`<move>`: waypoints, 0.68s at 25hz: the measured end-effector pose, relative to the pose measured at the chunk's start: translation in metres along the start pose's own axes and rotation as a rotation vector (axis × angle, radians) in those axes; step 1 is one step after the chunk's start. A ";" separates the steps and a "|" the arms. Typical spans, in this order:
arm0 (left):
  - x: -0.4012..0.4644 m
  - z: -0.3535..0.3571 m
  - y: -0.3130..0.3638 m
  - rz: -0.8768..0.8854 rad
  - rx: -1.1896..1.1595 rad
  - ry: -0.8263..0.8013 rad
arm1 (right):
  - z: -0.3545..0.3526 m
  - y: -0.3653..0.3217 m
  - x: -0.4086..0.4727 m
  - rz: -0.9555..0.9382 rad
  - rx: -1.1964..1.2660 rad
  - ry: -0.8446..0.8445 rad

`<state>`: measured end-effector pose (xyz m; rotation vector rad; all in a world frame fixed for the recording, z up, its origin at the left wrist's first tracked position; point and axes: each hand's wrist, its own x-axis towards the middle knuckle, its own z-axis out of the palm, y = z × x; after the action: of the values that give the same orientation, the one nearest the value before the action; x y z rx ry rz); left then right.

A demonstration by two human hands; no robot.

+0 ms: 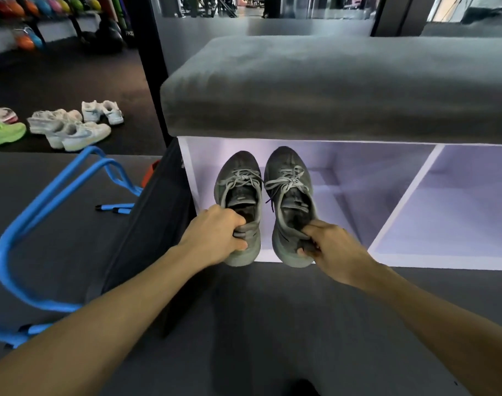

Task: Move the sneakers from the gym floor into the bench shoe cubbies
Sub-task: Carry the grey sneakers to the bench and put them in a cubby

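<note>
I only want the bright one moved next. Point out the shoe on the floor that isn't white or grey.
The neon green sneaker at far left; the sneakers beside it are white.

The room is dim, yet the white cubby (344,178) at centre glows bright with a faint violet cast. The dark floor (272,324) below is shadowed. Wide-angle bending curves the frame edges, and the upper background looks soft and blurred.
</note>
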<state>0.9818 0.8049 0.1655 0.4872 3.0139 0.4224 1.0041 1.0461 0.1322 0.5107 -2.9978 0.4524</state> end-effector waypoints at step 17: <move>0.188 0.103 -0.060 -0.170 0.041 -0.021 | 0.115 0.096 0.165 0.103 0.078 -0.166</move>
<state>0.7962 0.8359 0.0470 0.2331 3.0169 0.3425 0.8149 1.0471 0.0146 0.4208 -3.1879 0.5625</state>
